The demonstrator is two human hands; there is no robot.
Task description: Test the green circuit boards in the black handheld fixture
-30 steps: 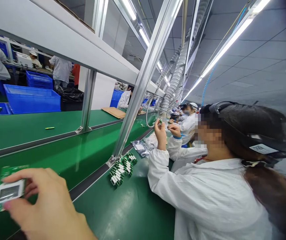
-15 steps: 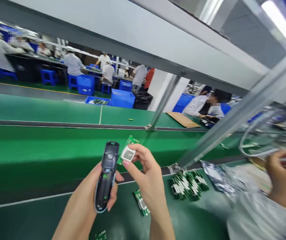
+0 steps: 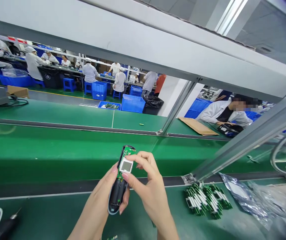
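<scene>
My left hand (image 3: pixel 100 203) is wrapped round a black handheld housing (image 3: pixel 116 196), held upright over the green bench. My right hand (image 3: pixel 148 186) pinches a green circuit board with a small white-framed display (image 3: pixel 126 164) and holds it against the top of the housing. The board covers the upper part of the housing.
A pile of several green circuit boards (image 3: pixel 205 200) lies to the right by clear plastic bags (image 3: pixel 255 196). A slanted aluminium post (image 3: pixel 245 141) rises at right. A black tool (image 3: pixel 2 228) lies at bottom left. Blue bins (image 3: pixel 132 103) and workers stand beyond the green conveyor (image 3: pixel 45 150).
The view swung left and down from the neighbouring worker to the bench. My right hand brought the display board onto the top of the black housing held in my left hand.
</scene>
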